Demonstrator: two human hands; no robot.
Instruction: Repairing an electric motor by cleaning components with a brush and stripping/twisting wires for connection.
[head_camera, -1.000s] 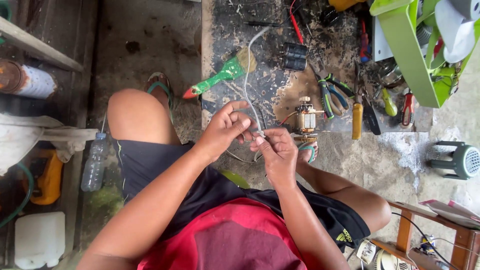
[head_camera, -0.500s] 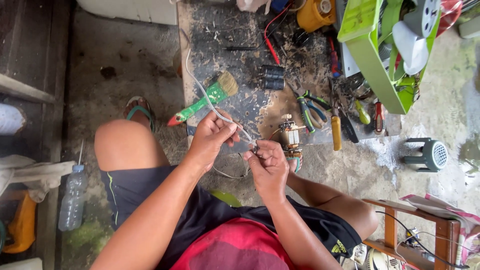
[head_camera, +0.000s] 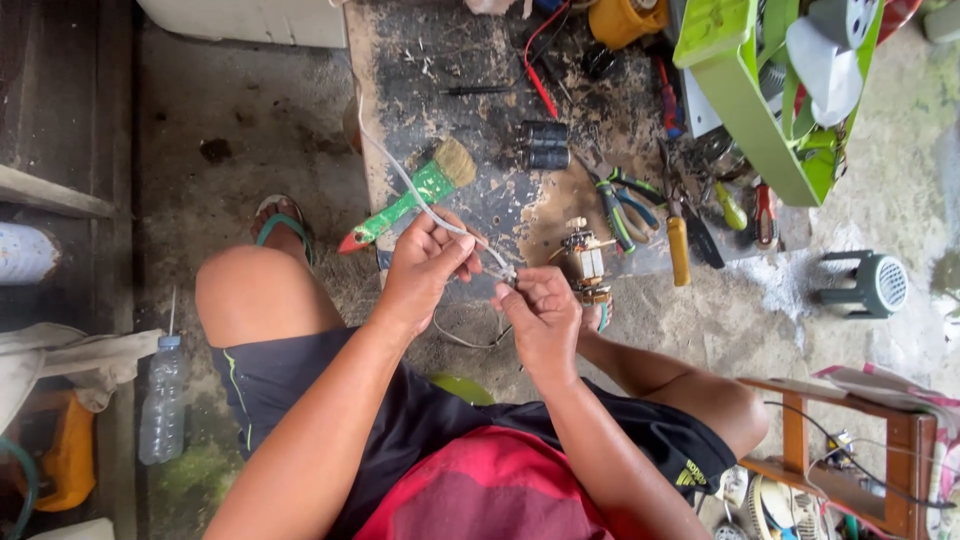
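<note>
Work board: a dark, stained board (head_camera: 470, 60) lies on the concrete floor in front of the seated person.
Green crate: a tilted crate (head_camera: 745, 100) stands at the board's right end.
Brush: a green-handled brush (head_camera: 415, 195) lies on the board, just above the left hand.
Pliers: green-handled pliers (head_camera: 620, 205) lie right of the motor part.
Motor part: a small wound motor part (head_camera: 583, 262) sits on the board, just beside the right hand.
Left hand: the left hand (head_camera: 425, 265) pinches a white wire (head_camera: 400, 180) between thumb and fingers.
Right hand: the right hand (head_camera: 540, 315) is clenched on the wire's end; the two hands nearly touch over the board's near edge.
</note>
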